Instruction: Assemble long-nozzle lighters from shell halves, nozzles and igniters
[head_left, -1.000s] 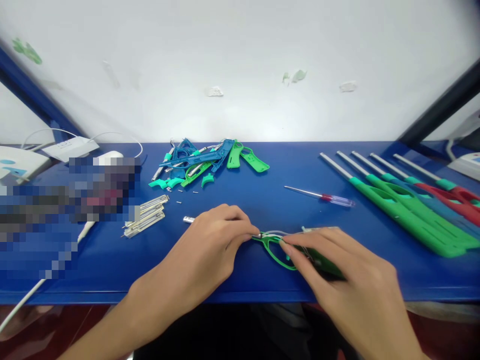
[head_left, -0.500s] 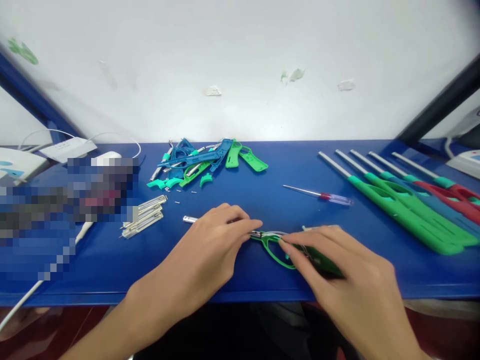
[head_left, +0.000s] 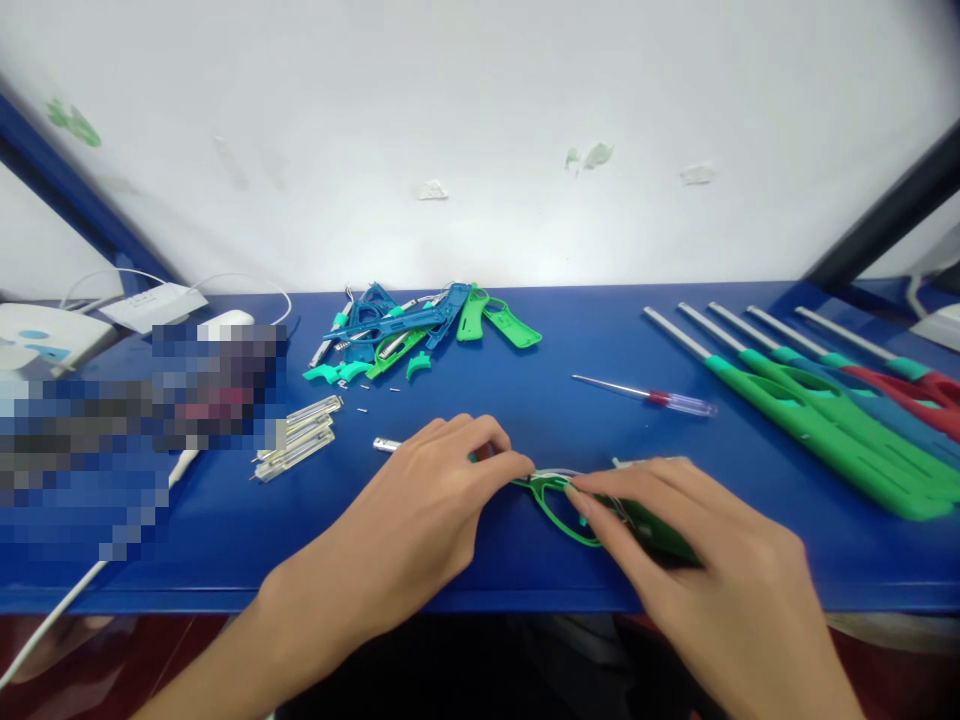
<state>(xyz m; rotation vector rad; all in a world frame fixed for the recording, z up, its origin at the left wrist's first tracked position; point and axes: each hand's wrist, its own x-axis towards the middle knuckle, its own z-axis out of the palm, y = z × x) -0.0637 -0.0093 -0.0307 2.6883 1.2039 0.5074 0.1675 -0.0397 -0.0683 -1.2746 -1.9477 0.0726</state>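
the green lighter shell (head_left: 652,528) is nearer the person than the screwdriver (head_left: 660,398); the left hand (head_left: 427,490) pinches its narrow front and the right hand (head_left: 720,540) grips it at the trigger loop (exact contact is hidden). left of the screwdriver sits a parts pile (head_left: 397,325); right, assembled lighters (head_left: 795,415).
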